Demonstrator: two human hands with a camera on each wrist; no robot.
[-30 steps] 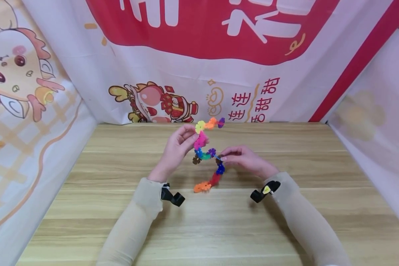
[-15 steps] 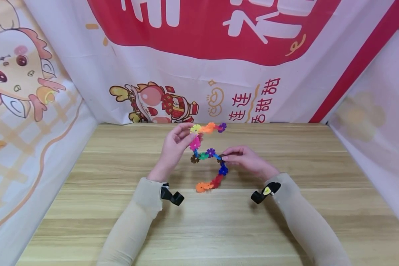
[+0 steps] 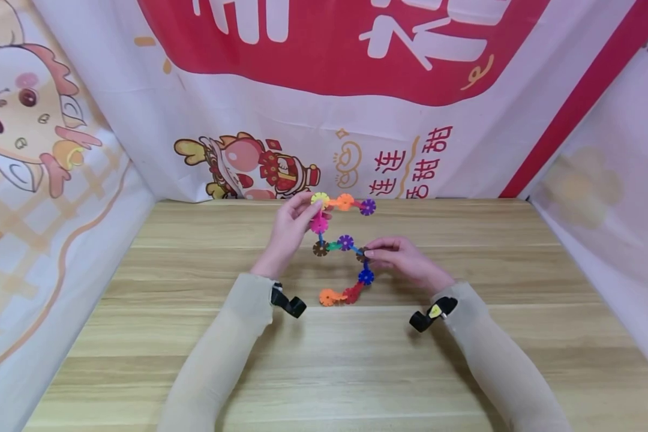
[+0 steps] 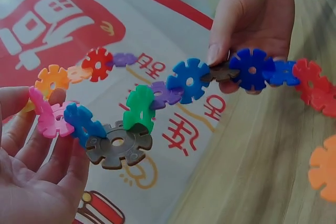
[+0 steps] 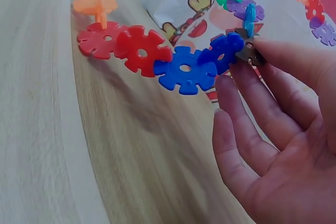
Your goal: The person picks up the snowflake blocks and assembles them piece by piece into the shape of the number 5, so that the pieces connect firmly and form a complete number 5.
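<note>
Notched plastic snowflake discs of many colours are joined into one chain (image 3: 345, 242), bent like a figure 5 and held up in both hands. The left hand (image 3: 290, 231) pinches the upper left corner, by the yellow disc (image 3: 320, 200) and the pink discs (image 4: 55, 120). At the right bend, the right hand (image 3: 402, 259) pinches a brown disc (image 5: 249, 51) between thumb and fingers. Beside that grip, blue discs (image 5: 185, 70) lead to red discs (image 5: 142, 51) and an orange end (image 3: 328, 297). A purple disc (image 3: 368, 207) ends the upper arm.
Below the chain lies a wood-grain table (image 3: 324, 372). A printed white and red cloth (image 3: 324, 138) hangs along its back, with more printed cloth at both sides. Each wrist wears a black camera mount (image 3: 288, 301).
The chain has turned to show its discs more face-on, spreading into a clearer 5 shape. The left hand dipped left, then came back up and right; the right hand shifted slightly right.
</note>
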